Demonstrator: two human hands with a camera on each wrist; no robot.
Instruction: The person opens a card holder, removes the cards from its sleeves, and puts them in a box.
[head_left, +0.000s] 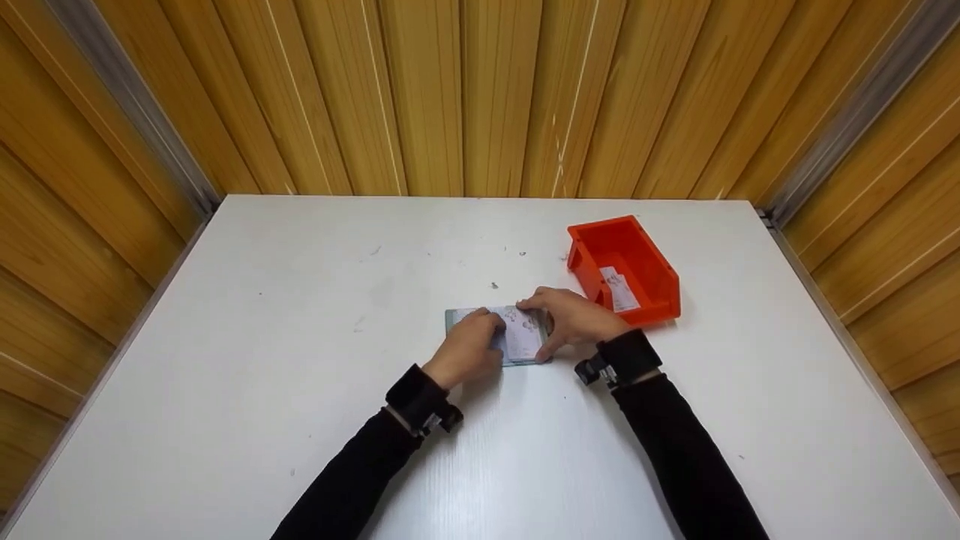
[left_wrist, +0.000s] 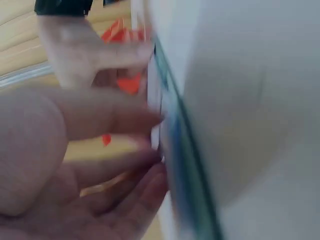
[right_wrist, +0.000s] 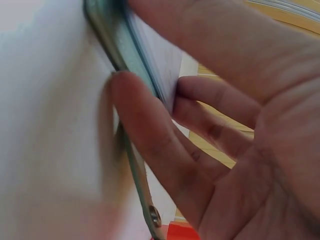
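Note:
A thin green-edged card holder (head_left: 454,318) lies open on the table, with a white printed card (head_left: 523,335) over its right part. On the holder's left part is my left hand (head_left: 470,349), its fingers and thumb curled at the inner page beside the card. My right hand (head_left: 576,319) grips the holder's right side, thumb at the near edge and fingers at the far edge. From the right wrist, a metal snap (right_wrist: 155,216) shows on the holder's edge. The left wrist view is blurred, and the left fingertips' exact hold is partly hidden.
An orange-red plastic bin (head_left: 660,309) stands behind the right hand, with more white printed cards (head_left: 619,289) inside. The white table (head_left: 225,390) carries small dark marks and meets wood-patterned panels (head_left: 420,97) at the back and sides.

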